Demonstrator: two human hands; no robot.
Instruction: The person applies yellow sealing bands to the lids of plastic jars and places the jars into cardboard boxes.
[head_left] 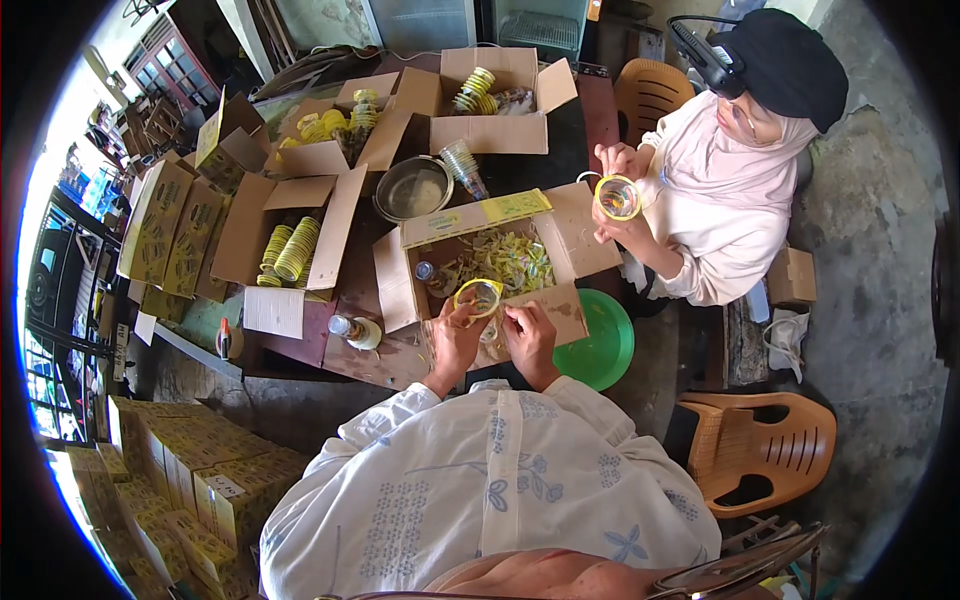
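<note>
My left hand (457,335) is closed around a clear plastic cup with a yellow rim (480,298), its mouth facing up. Close to the cup's right side is my right hand (530,337), fingers bent together; what they hold, if anything, is too small to make out. Both hands are over the near edge of an open cardboard box (558,247) in which yellow and whitish strips (510,262) lie heaped. A bottle with a blue cap (428,272) stands inside that box at its left.
A green basin (605,340) sits right of my hands. Left is a white-capped bottle (357,331). Beyond are a metal pot (413,190), stacked clear cups (463,166) and boxes of yellow-rimmed cups (297,250). A co-worker (720,200) at right holds a similar cup (618,198).
</note>
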